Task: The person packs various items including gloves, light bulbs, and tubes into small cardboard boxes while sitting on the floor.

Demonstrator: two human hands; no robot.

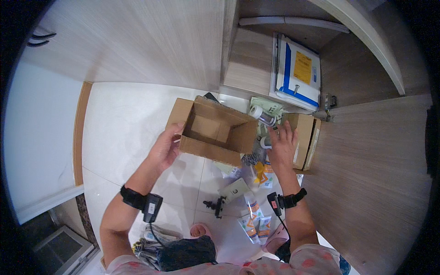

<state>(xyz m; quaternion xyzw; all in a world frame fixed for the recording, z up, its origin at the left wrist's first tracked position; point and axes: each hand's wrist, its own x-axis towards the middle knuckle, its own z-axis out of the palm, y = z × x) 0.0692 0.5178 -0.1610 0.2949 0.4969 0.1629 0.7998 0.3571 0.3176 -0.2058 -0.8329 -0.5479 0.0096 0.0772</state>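
Note:
An open cardboard box (213, 130) tilts toward me with a bare interior. My left hand (168, 144) grips it by its left side, thumb over the flap. To its right, my right hand (283, 146) reaches over a pile of goods with its fingers apart. Near those fingertips lies a clear jar with a white cap (263, 116); whether they touch it is hard to tell. A second white-capped container (265, 142) is partly hidden beside the palm. Right of the hand stands another cardboard box (304, 141).
Several orange-and-white tubes (253, 225), a pale green box (234, 190) and a small black bracket (216, 206) lie on the tiled floor (130, 137). A white panel box (299, 72) sits inside the open cabinet. Its wooden door (371, 165) flanks my right. Gloves (147, 249) lie low left.

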